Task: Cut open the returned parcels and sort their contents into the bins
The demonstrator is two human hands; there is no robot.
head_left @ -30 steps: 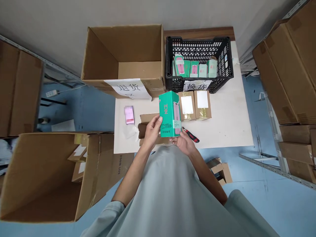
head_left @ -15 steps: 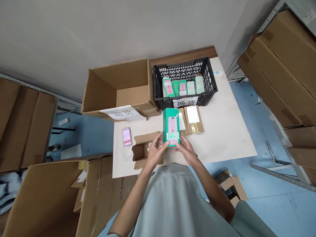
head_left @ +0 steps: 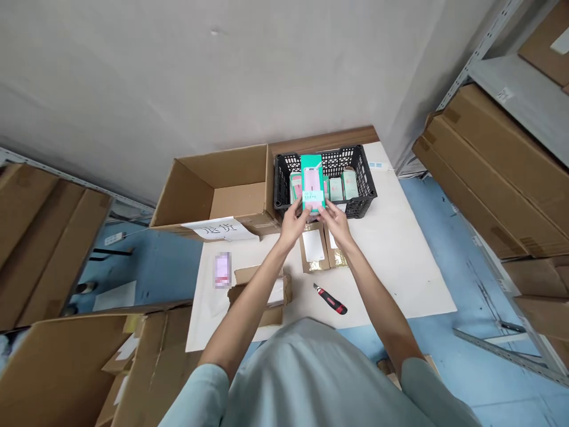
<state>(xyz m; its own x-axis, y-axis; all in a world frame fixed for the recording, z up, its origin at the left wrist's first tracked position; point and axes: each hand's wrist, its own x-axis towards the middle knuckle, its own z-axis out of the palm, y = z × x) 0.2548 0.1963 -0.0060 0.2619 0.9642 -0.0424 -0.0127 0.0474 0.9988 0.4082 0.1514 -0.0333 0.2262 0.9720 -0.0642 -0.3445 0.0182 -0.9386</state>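
Observation:
A green box with a pink device pictured on its front (head_left: 312, 178) is held upright between my two hands, in front of the black plastic crate (head_left: 368, 193) and overlapping it in view. My left hand (head_left: 294, 222) grips its lower left side. On the lower right side, my right hand (head_left: 334, 220) grips it too. Inside the crate stand several similar green and white boxes (head_left: 349, 182). Two taped brown cartons (head_left: 315, 249) with white labels lie below my hands. A red and black utility knife (head_left: 330, 299) rests on the white table between my forearms.
Left of the crate stands a big open cardboard box (head_left: 240, 201) with a handwritten paper sign. An opened small carton (head_left: 271, 314) lies partly behind my left forearm, near a pixelated pink item (head_left: 222, 270). Large cartons fill shelves at right (head_left: 484, 172) and left (head_left: 53, 237).
Both hands have carried the green box forward and up, from over the table to the crate. The utility knife and more of the brown cartons now show.

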